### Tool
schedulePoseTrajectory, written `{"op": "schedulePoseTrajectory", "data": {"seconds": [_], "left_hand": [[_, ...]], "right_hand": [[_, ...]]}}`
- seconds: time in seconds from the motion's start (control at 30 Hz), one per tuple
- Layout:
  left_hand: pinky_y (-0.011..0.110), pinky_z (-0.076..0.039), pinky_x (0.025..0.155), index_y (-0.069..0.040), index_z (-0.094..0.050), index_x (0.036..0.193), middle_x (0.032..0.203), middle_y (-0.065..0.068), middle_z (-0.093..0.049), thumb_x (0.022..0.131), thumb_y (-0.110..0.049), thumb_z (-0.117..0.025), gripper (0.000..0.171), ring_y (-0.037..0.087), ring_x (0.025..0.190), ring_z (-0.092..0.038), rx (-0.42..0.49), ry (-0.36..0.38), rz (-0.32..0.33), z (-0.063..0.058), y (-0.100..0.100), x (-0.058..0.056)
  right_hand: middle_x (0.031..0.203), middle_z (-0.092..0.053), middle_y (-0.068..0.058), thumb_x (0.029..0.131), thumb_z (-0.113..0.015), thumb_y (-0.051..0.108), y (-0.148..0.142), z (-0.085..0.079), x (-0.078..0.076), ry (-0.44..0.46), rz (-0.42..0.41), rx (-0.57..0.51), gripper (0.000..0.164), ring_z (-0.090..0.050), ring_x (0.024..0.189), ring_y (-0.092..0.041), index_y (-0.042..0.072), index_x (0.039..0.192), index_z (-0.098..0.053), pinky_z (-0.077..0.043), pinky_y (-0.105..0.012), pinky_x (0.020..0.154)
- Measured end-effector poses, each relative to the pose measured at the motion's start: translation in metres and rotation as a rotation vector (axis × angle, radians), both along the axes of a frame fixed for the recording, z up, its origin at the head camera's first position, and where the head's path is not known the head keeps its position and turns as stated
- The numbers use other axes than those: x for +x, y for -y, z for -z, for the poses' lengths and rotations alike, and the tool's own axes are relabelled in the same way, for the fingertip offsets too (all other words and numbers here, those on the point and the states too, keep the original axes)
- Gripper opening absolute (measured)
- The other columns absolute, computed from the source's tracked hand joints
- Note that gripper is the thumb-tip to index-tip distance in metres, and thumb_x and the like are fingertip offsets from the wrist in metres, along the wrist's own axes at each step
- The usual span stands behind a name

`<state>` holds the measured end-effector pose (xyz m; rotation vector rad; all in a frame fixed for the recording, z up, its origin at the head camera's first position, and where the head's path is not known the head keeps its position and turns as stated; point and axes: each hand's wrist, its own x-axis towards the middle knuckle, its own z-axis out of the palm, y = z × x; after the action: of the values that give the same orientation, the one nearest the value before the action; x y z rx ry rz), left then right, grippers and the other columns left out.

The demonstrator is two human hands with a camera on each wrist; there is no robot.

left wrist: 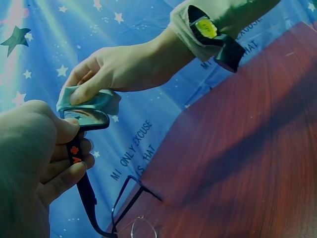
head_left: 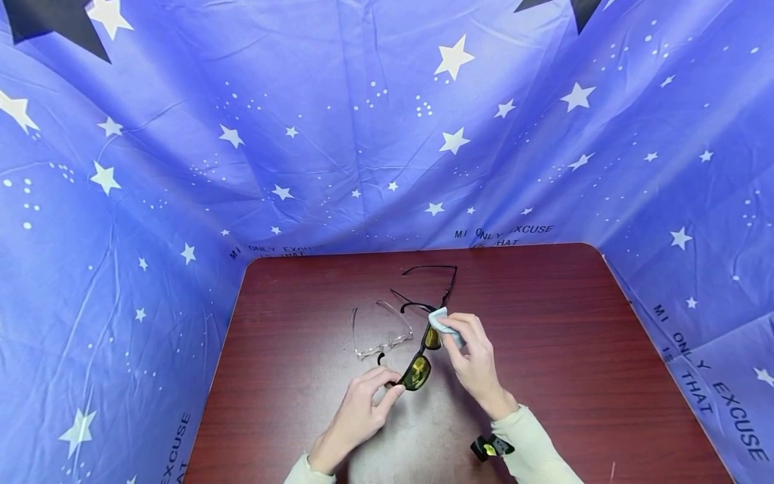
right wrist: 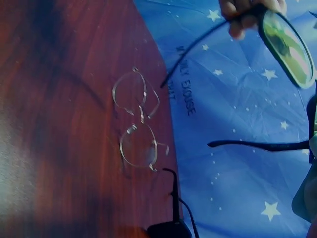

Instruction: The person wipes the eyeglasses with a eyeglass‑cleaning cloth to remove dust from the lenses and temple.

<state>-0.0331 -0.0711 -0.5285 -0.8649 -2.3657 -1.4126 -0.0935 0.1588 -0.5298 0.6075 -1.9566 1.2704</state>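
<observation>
My left hand (head_left: 359, 410) grips a pair of black-framed sunglasses (head_left: 417, 373) with yellow mirrored lenses, thumb and fingers at one hinge end. Orange marks show on the temple (left wrist: 75, 152) in the left wrist view. Between the thumb and fingers of my right hand (head_left: 474, 356) is a folded light-blue cloth (head_left: 444, 321), pressed over the far lens. In the right wrist view both temples of the sunglasses are unfolded, and the cloth (right wrist: 313, 144) barely enters at the right edge.
Clear-framed eyeglasses (head_left: 363, 353) lie on the reddish-brown table (head_left: 290, 296) beyond my left hand. Farther back lies another black-framed pair (head_left: 448, 290), temples unfolded. A blue star-printed curtain (head_left: 363, 134) surrounds the table's back and sides. A black wrist camera (head_left: 491, 446) is worn at my right sleeve.
</observation>
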Motion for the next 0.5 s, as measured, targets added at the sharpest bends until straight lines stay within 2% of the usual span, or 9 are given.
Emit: {"op": "schedulePoseTrajectory", "data": {"seconds": [0.13, 0.27, 0.37, 0.5], "left_hand": [[0.018, -0.055, 0.084, -0.008, -0.073, 0.099, 0.091, 0.0, -0.07, 0.096, -0.01, -0.072, 0.004, 0.008, 0.085, -0.067, -0.01, -0.011, 0.015, 0.0, 0.0, 0.002], [0.018, -0.055, 0.085, -0.008, -0.073, 0.1, 0.092, 0.001, -0.07, 0.096, -0.01, -0.071, 0.004, 0.009, 0.086, -0.067, -0.016, -0.009, 0.02, -0.001, 0.001, 0.003], [0.017, -0.055, 0.084, -0.008, -0.072, 0.099, 0.092, 0.0, -0.07, 0.095, -0.009, -0.071, 0.004, 0.009, 0.086, -0.067, -0.021, -0.004, 0.014, 0.0, 0.001, 0.003], [0.017, -0.054, 0.082, -0.009, -0.072, 0.098, 0.091, -0.002, -0.069, 0.094, -0.007, -0.072, 0.005, 0.007, 0.085, -0.066, -0.03, 0.004, -0.002, 0.002, 0.002, 0.004]], "right_hand": [[0.101, -0.065, -0.021, 0.069, -0.071, -0.028, -0.005, 0.0, -0.005, 0.001, 0.043, -0.017, 0.046, -0.059, 0.093, -0.026, -0.005, 0.109, -0.072, -0.045, -0.012, 0.077], [0.1, -0.066, -0.021, 0.067, -0.072, -0.028, -0.006, 0.0, -0.003, 0.0, 0.028, -0.013, 0.045, -0.06, 0.094, -0.024, -0.005, 0.106, -0.073, -0.046, -0.012, 0.08], [0.103, -0.066, -0.02, 0.072, -0.073, -0.022, -0.004, 0.001, 0.002, 0.008, -0.015, -0.003, 0.041, -0.061, 0.097, -0.024, -0.003, 0.108, -0.073, -0.046, -0.011, 0.086], [0.107, -0.067, -0.018, 0.082, -0.071, -0.009, 0.0, 0.003, 0.009, 0.0, -0.079, 0.016, 0.03, -0.061, 0.1, -0.025, -0.001, 0.111, -0.073, -0.048, -0.012, 0.086]]}}
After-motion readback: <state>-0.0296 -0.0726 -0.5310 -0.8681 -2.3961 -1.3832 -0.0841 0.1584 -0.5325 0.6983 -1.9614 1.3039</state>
